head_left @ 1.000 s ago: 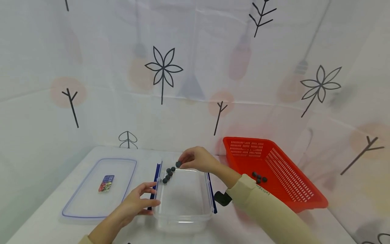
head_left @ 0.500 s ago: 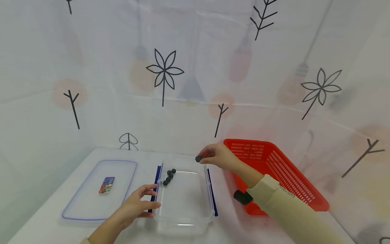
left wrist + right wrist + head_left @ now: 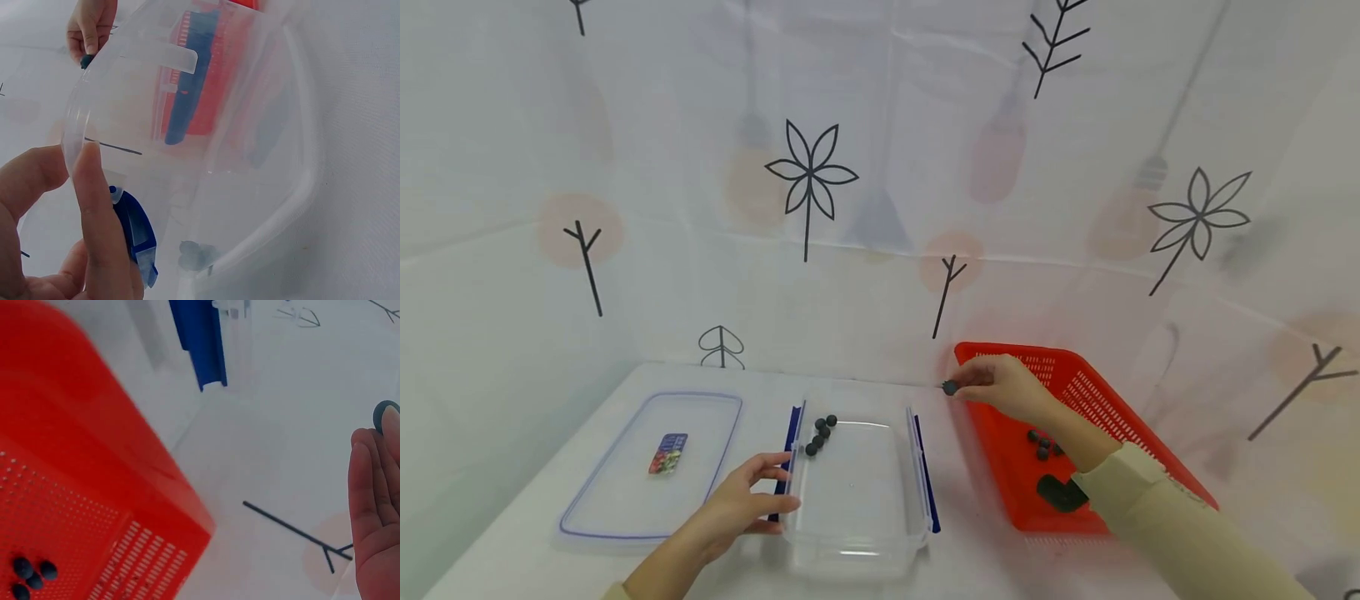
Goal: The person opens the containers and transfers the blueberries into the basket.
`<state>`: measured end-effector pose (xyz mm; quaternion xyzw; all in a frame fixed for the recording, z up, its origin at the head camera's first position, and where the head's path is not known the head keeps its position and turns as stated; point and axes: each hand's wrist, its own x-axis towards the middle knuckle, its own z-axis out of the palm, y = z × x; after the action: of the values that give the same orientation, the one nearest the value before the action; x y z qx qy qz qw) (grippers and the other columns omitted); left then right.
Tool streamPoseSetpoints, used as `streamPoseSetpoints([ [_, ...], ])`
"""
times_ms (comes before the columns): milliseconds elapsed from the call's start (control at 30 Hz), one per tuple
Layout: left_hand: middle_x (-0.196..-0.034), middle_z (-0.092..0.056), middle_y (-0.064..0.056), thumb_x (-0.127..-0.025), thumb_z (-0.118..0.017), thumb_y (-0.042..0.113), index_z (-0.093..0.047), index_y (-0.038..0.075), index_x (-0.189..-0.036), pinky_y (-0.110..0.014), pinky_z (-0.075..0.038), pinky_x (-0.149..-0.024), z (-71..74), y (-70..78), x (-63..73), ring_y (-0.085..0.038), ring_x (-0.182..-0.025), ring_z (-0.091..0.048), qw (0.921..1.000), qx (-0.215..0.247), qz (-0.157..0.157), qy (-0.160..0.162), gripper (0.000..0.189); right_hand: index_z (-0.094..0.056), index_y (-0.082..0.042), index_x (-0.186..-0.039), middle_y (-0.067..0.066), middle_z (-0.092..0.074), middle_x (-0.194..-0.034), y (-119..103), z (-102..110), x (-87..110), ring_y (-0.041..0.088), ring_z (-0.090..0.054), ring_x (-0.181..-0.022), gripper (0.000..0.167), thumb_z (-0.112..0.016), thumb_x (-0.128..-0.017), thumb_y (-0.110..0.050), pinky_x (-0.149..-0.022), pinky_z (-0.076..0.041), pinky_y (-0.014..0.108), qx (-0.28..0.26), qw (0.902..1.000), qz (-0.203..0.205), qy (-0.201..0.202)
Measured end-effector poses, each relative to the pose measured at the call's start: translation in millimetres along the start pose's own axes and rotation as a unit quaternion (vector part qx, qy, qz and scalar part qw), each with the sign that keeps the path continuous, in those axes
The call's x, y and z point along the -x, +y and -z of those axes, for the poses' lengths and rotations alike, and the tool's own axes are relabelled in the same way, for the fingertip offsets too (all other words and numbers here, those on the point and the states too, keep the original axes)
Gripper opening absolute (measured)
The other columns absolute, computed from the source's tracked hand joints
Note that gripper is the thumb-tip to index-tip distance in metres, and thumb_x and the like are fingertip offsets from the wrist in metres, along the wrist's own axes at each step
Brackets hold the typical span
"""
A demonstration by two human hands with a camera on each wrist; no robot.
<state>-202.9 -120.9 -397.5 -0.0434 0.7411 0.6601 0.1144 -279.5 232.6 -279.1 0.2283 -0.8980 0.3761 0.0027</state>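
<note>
My right hand (image 3: 1003,389) pinches a blueberry (image 3: 951,387) between thumb and fingertips, at the near-left rim of the red basket (image 3: 1000,467). In the right wrist view the blueberry (image 3: 384,417) shows at the fingertips. Several more blueberries (image 3: 1045,448) lie on the basket floor, partly hidden by the right forearm. A clear plastic food container (image 3: 850,492) with blue side latches stands lidless in the middle. Inside it, a short row of blueberries (image 3: 821,435) lies along the left wall. My left hand (image 3: 741,500) holds that wall, fingers and thumb at its rim (image 3: 74,125).
The container's flat clear lid (image 3: 617,492) with a blue edge lies at the left, a colourful label (image 3: 668,454) on it. A patterned white cloth (image 3: 880,208) hangs behind the white table (image 3: 512,533). The container's blue latch (image 3: 928,475) hangs down toward the basket.
My right hand has moved right with the blueberry, from above the container's far left to the basket's rim. My left hand stays at the container's wall.
</note>
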Motion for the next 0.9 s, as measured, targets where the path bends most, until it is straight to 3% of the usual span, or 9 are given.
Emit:
streamPoseSetpoints([
  [200,-0.118,-0.048,-0.015,-0.075,-0.076,0.005,-0.044,0.005,-0.133,-0.036,-0.056,-0.064,0.9,0.7,0.9,-0.022,-0.078,-0.058,1.0,0.003,-0.004,-0.004,0.067,-0.067,-0.008,-0.103,0.006,-0.067,-0.095,22,18,13.5,0.022,-0.063,-0.09,0.02,-0.069,-0.085,-0.015,-0.078,-0.054,0.032,0.027,0.9991,-0.024,0.022],
  [467,-0.119,-0.047,-0.016,-0.075,-0.076,0.005,-0.044,0.004,-0.133,-0.037,-0.057,-0.064,2.5,0.2,1.0,-0.022,-0.078,-0.059,0.9998,0.014,-0.007,-0.012,0.066,-0.067,-0.008,-0.102,0.002,-0.067,-0.093,51,39,27.8,0.022,-0.062,-0.09,0.021,-0.07,-0.084,-0.017,-0.077,-0.054,0.03,0.07,0.9966,-0.02,0.039],
  [900,-0.119,-0.047,-0.015,-0.075,-0.077,0.006,-0.043,0.004,-0.133,-0.037,-0.057,-0.064,3.2,1.8,1.3,-0.023,-0.078,-0.057,0.9997,0.014,-0.006,-0.016,0.067,-0.066,0.001,-0.101,0.008,-0.066,-0.092,101,66,39.1,0.027,-0.062,-0.088,0.022,-0.069,-0.084,-0.013,-0.077,-0.052,0.042,0.125,0.9905,-0.048,0.033],
])
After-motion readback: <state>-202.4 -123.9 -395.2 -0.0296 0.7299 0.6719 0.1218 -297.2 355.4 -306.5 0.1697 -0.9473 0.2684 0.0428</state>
